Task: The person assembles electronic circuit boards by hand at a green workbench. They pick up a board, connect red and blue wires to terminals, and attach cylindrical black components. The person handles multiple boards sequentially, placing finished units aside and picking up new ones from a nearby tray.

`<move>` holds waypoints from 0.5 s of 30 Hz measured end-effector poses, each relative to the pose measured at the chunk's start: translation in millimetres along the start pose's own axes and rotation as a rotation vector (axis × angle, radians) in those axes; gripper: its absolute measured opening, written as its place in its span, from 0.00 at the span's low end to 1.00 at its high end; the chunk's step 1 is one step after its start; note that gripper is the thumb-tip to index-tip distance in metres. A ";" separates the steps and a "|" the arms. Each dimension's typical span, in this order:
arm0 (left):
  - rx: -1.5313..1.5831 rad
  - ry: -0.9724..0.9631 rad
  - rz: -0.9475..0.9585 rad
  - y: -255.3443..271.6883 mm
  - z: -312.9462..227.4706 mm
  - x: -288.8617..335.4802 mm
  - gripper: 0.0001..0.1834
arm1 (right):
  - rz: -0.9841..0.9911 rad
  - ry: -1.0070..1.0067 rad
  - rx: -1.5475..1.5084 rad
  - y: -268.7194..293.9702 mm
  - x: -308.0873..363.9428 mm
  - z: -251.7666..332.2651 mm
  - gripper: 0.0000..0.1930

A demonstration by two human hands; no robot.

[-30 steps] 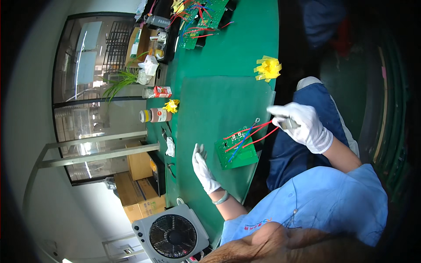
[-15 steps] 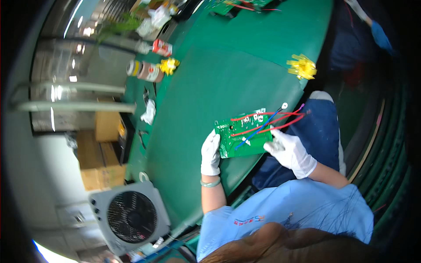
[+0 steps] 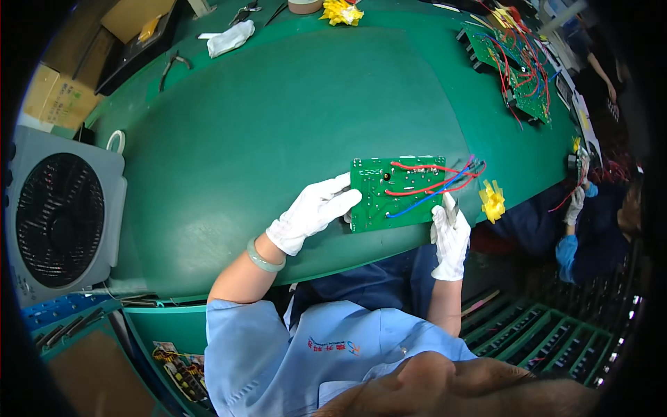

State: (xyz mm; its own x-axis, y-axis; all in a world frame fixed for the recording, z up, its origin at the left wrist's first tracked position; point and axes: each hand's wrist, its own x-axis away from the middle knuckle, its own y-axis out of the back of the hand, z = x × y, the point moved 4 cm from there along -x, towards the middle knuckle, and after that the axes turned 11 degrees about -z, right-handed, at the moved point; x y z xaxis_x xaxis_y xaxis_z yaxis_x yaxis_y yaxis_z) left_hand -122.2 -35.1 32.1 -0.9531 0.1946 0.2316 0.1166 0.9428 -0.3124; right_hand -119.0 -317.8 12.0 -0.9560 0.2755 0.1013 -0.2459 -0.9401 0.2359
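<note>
A green circuit board (image 3: 372, 208) is held up over the near part of the table, solder side facing me. Red wires (image 3: 417, 192) and a blue wire (image 3: 420, 205) run across it and stick out past its right edge. My left hand (image 3: 313, 212), in a white glove, pinches the board's left edge, thumb on its face. At the lower right corner, my white-gloved right hand (image 3: 450, 240) grips the board's edge; its fingertips are partly hidden. A small greyish shape shows by those fingers, too unclear to name. A yellow bundle of tape strips (image 3: 492, 201) is just right of that hand.
Wired circuit boards (image 3: 517, 73) lie at the far right. Pliers (image 3: 172, 66), a white cloth (image 3: 231, 38) and another yellow bundle (image 3: 341, 12) are along the far side. A box fan (image 3: 62, 208) stands left. A co-worker's gloved hand (image 3: 574, 205) is at right.
The view has swung to the right, bringing the wired boards and co-worker further into sight. Both hands still hold the board, and its wires now lie more to the upper right.
</note>
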 end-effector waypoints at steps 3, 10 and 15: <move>-0.067 -0.003 0.012 -2.4 -4.1 0.0 0.25 | -0.042 -0.023 -0.042 1.1 3.0 -8.9 0.24; -0.096 -0.002 0.014 2.0 -1.9 -1.4 0.23 | -0.051 0.033 -0.018 -2.1 7.0 1.7 0.24; -0.088 -0.016 0.001 1.9 -1.2 -3.8 0.23 | -0.068 0.012 -0.049 -2.2 5.7 -5.7 0.25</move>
State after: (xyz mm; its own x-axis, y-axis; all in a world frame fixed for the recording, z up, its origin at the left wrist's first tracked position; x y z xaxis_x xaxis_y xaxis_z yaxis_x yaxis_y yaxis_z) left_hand -118.1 -33.7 31.8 -0.9572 0.1917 0.2167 0.1406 0.9629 -0.2303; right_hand -124.8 -315.2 6.6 -0.9385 0.3371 0.0746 -0.3178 -0.9280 0.1947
